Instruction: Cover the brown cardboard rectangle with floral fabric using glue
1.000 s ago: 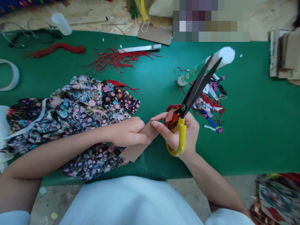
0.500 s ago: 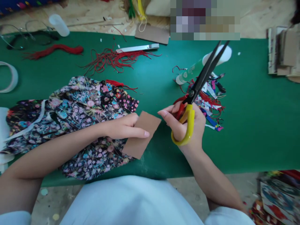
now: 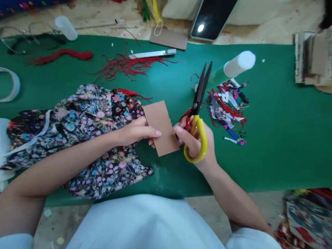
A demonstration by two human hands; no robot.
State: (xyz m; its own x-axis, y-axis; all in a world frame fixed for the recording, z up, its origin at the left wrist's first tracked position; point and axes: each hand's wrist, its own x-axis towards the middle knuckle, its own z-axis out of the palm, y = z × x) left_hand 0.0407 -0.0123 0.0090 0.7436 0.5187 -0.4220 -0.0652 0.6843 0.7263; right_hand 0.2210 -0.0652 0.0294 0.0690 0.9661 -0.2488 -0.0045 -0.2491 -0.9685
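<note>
My left hand (image 3: 140, 132) grips a rectangular piece of brown cardboard (image 3: 164, 128), thumb on top and fingers underneath. In my right hand (image 3: 198, 145) is a pair of scissors (image 3: 199, 98) with black blades and red and yellow handles. The blades point away from me, slightly parted, with nothing between them. My right thumb and fingertips are at the cardboard's right edge; whether they pinch it I cannot tell. Dark floral fabric (image 3: 95, 114) lies under my left forearm. A small red tassel (image 3: 127, 92) rests at the fabric's upper edge.
Beyond my hands lie red threads (image 3: 127, 67), a utility knife (image 3: 153, 53) and a phone (image 3: 212, 19). Right of the scissors are a glue stick (image 3: 238, 64) and a heap of scraps (image 3: 228, 107). Stacked cardboard (image 3: 312, 62) stands far right, a tape roll (image 3: 11, 84) far left.
The cardboard has turned in my left hand and moved up, its top now leaning left. My right hand with the scissors has come left to the cardboard's edge.
</note>
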